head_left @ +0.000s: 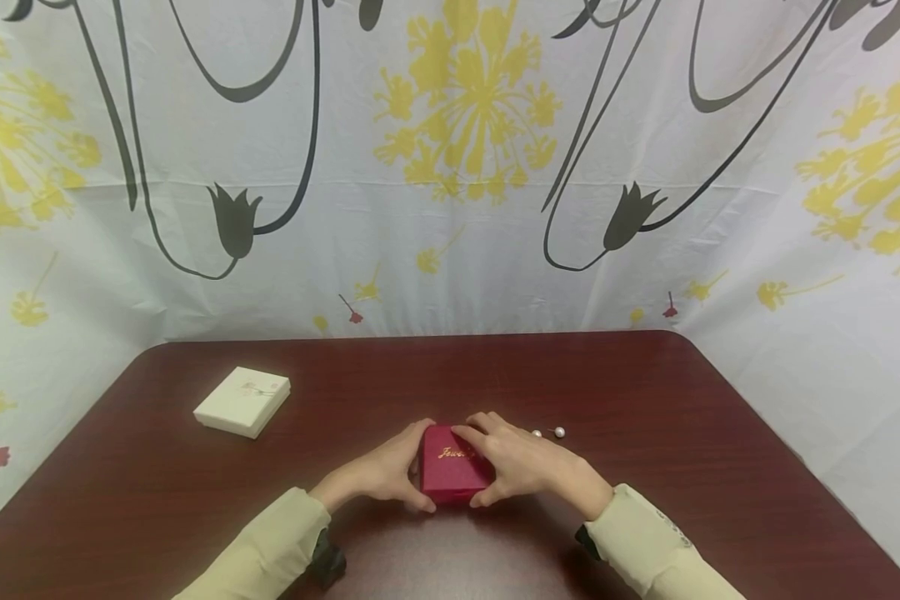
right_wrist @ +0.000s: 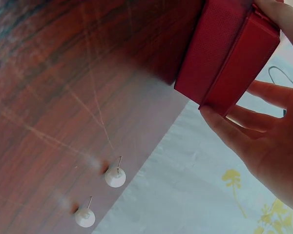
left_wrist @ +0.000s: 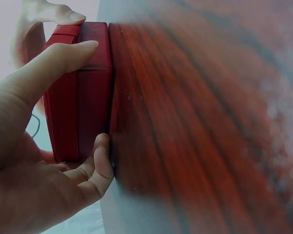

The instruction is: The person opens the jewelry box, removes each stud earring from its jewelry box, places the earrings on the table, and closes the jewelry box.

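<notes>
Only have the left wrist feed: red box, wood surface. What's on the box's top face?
Observer: Gold lettering runs across the top of the red box, partly covered by the fingers of the right hand.
Operator: Copy. Any small parts loose on that side?
Observer: Yes, two white-headed studs lie on the table just beyond that hand.
Operator: Any other box out there?
Observer: One white box, toward the far left of the table.
</notes>
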The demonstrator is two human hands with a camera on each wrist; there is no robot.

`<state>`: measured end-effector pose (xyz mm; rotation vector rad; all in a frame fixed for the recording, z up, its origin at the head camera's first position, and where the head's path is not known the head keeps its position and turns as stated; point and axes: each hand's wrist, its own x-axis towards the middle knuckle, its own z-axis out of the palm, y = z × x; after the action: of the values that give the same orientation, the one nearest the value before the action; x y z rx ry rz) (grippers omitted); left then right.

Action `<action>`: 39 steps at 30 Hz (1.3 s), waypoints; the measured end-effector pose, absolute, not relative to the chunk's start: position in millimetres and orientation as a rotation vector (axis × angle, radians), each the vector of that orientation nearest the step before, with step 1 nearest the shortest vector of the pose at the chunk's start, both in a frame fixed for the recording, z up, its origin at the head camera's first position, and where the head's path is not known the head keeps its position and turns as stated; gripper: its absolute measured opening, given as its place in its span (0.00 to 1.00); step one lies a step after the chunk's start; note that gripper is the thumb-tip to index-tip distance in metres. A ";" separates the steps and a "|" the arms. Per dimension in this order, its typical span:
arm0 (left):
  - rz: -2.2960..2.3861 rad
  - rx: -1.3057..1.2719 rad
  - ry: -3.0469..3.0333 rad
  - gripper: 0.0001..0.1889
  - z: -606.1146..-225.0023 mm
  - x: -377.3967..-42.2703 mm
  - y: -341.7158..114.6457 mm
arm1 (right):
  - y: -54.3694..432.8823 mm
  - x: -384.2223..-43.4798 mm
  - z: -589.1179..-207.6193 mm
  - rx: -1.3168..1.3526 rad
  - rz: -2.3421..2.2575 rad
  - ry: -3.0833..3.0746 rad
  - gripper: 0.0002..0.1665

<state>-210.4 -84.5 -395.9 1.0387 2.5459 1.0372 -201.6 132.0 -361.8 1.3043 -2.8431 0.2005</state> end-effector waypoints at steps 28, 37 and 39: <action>0.874 0.991 2.648 0.46 -394.6 -209.0 -78.4 | 132.8 -204.5 -367.6 1.280 0.244 -2.934 0.52; 0.876 0.944 2.631 0.48 -392.5 -207.1 -78.5 | 134.0 -203.0 -368.7 1.266 0.254 -2.934 0.51; 0.884 0.940 2.624 0.48 -392.5 -206.8 -78.8 | 134.3 -202.5 -369.0 1.262 0.252 -2.939 0.51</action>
<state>-206.8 -78.8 -392.5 0.9403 2.6243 0.8841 -202.5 134.3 -369.0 1.2619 -2.9388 0.2519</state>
